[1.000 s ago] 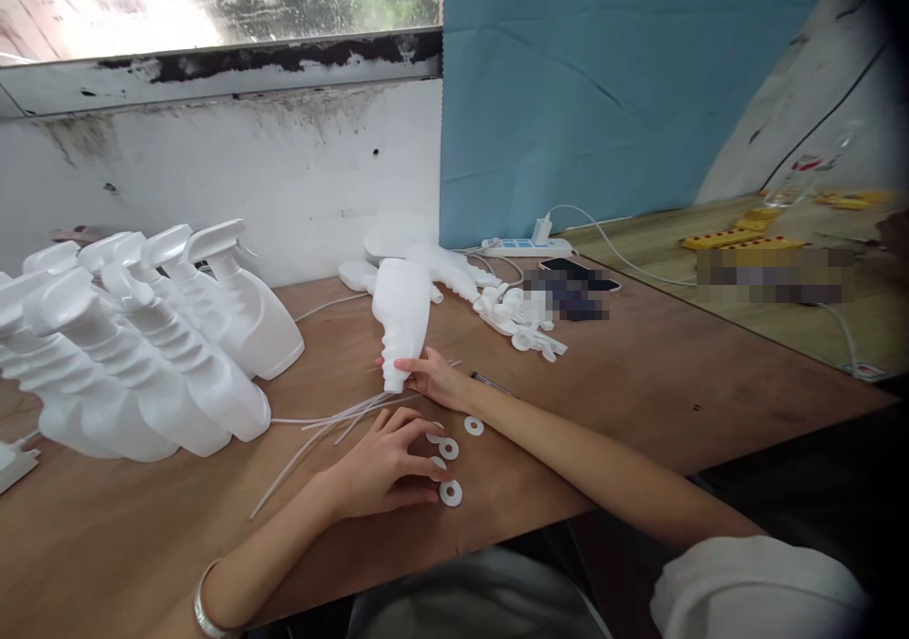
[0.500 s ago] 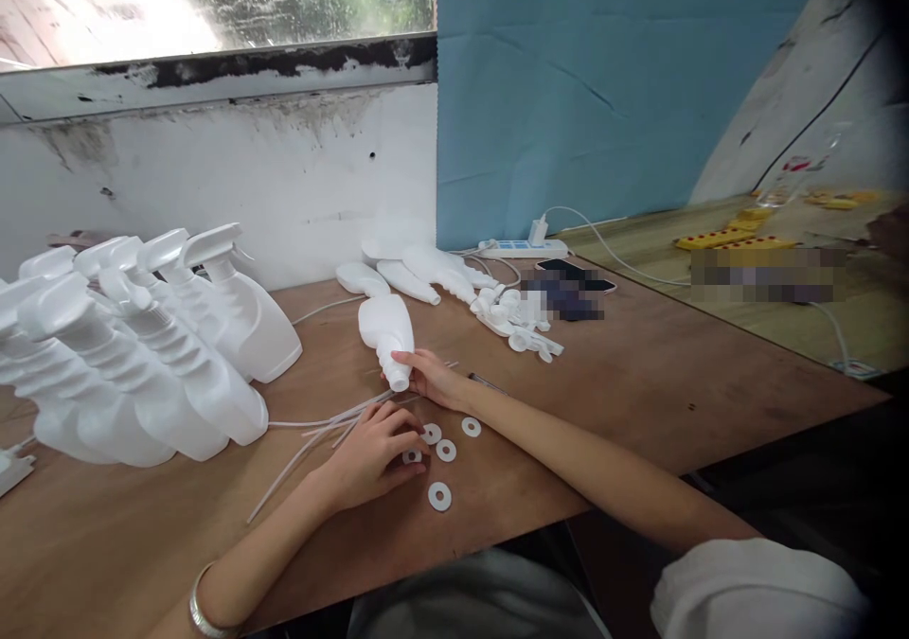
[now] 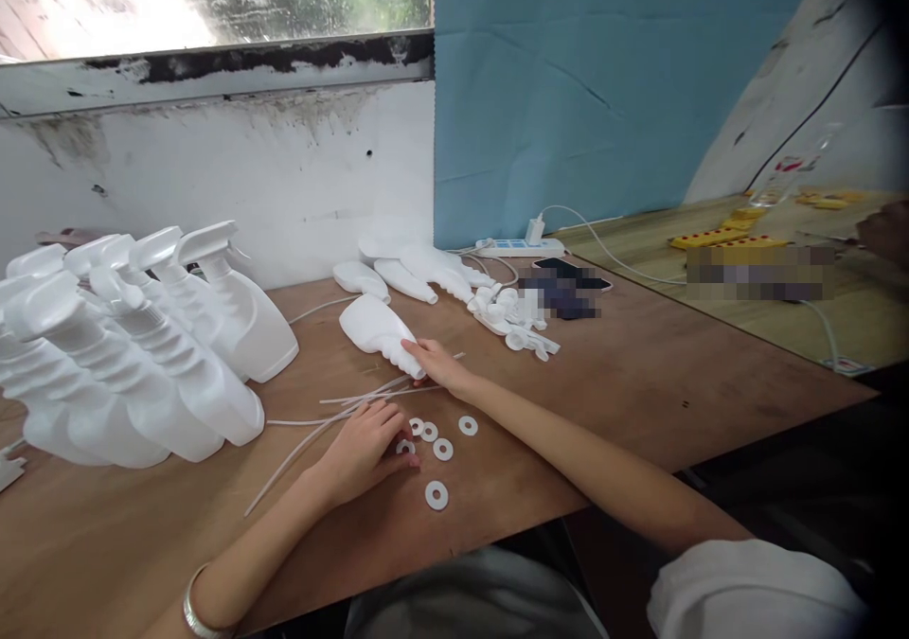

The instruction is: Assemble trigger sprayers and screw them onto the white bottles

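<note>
My right hand (image 3: 444,366) is closed round the neck of an empty-looking white spray bottle body (image 3: 380,328), which tilts with its mouth towards me and its base towards the wall. Low over the brown table, my left hand (image 3: 369,445) has its fingers curved and apart. Between its thumb and fingers a white ring washer (image 3: 405,447) shows, partly covered by the fingers. Several more flat washers (image 3: 443,449) lie just right of that hand. Thin white dip tubes (image 3: 298,450) are scattered beyond and left of it.
Several white bottles with trigger heads (image 3: 234,308) stand at the left. Further bottle bodies (image 3: 433,265) lie by the wall, beside a pile of loose trigger heads (image 3: 515,317). A power strip (image 3: 515,247) and a phone (image 3: 572,274) are at the back. Another person's hand (image 3: 884,232) shows far right.
The bottle in my right hand has swung, its base moving left and its mouth right and slightly up. My left hand has shifted slightly, uncovering another washer.
</note>
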The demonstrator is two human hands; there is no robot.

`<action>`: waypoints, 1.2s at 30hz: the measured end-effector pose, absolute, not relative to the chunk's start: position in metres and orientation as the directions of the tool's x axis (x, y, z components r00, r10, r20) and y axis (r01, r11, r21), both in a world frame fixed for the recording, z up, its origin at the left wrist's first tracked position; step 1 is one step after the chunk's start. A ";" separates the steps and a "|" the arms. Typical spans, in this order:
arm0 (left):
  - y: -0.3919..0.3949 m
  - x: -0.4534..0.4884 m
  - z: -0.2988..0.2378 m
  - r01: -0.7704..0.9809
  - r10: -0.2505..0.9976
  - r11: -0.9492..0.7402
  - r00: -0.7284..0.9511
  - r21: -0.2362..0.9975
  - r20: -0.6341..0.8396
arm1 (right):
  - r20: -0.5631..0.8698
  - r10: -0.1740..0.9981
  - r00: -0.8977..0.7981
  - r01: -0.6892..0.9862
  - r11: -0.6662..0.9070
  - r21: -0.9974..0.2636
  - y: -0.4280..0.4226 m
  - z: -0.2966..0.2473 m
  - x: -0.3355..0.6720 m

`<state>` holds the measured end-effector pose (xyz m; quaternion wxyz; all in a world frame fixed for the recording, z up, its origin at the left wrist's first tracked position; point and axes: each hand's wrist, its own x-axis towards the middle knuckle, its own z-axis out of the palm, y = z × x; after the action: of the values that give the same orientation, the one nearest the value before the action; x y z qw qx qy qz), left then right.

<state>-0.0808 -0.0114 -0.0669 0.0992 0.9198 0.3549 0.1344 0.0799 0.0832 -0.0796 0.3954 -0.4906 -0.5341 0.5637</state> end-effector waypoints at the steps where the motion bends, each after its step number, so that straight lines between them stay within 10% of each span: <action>1: -0.011 -0.081 -0.067 0.632 0.686 -0.722 0.704 0.281 0.181 | -0.097 0.979 -0.180 0.125 -0.075 -0.989 0.085 -0.079 0.082; 9: -0.011 -0.080 -0.066 0.655 0.722 -0.675 0.680 0.341 0.125 | 0.337 0.938 -0.075 0.750 0.276 -0.602 0.083 -0.061 0.099; 15: -0.011 -0.081 -0.068 0.652 0.729 -0.674 0.664 0.348 0.167 | 0.609 0.792 0.047 0.992 0.036 -0.123 0.092 -0.052 0.129; 22: -0.008 -0.085 -0.068 0.635 0.805 -0.584 0.534 0.505 0.260 | 0.505 0.838 0.208 0.978 -0.191 -0.084 0.102 -0.050 0.153; 36: -0.004 -0.087 -0.069 0.515 0.895 -0.438 0.325 0.737 0.305 | 0.481 0.874 0.074 0.996 -0.041 -0.080 0.090 -0.044 0.140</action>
<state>-0.0867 -0.0038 -0.0694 0.2664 0.7691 0.4583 0.3572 0.1403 0.0905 -0.0439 0.2003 -0.7051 -0.6629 -0.1527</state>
